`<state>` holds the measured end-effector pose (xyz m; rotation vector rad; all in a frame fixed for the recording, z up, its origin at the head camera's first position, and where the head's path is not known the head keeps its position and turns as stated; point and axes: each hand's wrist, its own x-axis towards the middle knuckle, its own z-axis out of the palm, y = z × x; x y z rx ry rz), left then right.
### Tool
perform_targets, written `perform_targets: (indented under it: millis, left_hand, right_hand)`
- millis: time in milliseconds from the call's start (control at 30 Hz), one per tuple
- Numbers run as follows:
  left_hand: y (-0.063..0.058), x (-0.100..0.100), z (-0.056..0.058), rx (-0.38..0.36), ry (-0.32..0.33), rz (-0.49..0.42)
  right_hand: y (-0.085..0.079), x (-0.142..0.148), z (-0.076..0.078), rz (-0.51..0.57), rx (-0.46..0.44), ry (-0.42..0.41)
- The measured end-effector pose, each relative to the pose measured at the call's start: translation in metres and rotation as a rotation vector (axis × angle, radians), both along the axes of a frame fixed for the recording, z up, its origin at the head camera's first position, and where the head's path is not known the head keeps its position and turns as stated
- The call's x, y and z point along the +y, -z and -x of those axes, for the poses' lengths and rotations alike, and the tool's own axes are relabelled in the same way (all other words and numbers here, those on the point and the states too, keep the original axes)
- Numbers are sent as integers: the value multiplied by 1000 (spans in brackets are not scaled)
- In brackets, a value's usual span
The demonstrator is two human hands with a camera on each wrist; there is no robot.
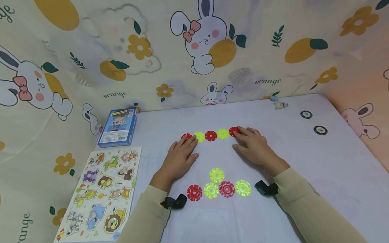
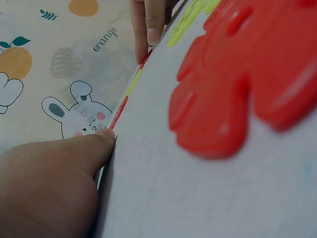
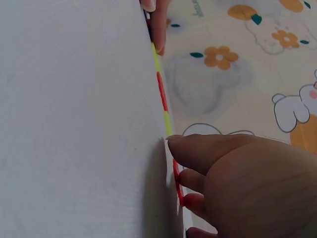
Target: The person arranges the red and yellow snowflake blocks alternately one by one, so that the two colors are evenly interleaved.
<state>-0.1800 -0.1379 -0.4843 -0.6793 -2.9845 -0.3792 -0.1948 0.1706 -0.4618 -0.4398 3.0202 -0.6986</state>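
A row of flat, notched plastic discs, red and yellow-green in turn, runs across the white table. My left hand (image 1: 177,159) rests at the row's left end, fingertips on a red disc (image 1: 186,136) and beside a yellow-green disc (image 1: 200,137). At the other end, the fingers of my right hand (image 1: 254,147) touch another red disc (image 1: 233,131), partly covering it. Between the hands lie a red disc (image 1: 211,135) and a yellow-green disc (image 1: 223,133). In the right wrist view the row appears edge-on beyond my right hand (image 3: 257,183).
Nearer me is a second group: a red disc (image 1: 194,192), more discs beside it and a yellow-green one (image 1: 217,175) above. A blue box (image 1: 119,127) and an animal sticker sheet (image 1: 101,189) lie left. Far right are two black round chips (image 1: 320,130) and a small figure (image 1: 279,104).
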Motion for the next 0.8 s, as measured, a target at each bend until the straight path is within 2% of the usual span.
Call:
perform_targets:
  millis: [200, 300, 400, 500, 567, 633, 700, 800]
  left_hand:
    - [-1, 0, 0, -3, 7, -2]
    - [-2, 0, 0, -2, 8, -1]
    - [-2, -1, 0, 2, 10, -8]
    - [-2, -1, -1, 7, 13, -16]
    - [-3, -1, -1, 8, 14, -18]
    - [-3, -1, -1, 8, 11, -14]
    - [-3, 0, -1, 6, 8, -7]
    - [-4, 0, -1, 3, 4, 4]
  right_hand:
    - [0, 1, 0, 35, 4, 2]
    - [-3, 1, 0, 126, 19, 3]
    - [-9, -1, -1, 289, -6, -2]
    - [-16, -4, -4, 494, -99, -63]
    - [-20, -6, -6, 631, -194, -138]
    - [-21, -10, -8, 722, -289, -235]
    - [-21, -14, -11, 763, -379, -320]
    - [-19, -21, -15, 731, -473, -414]
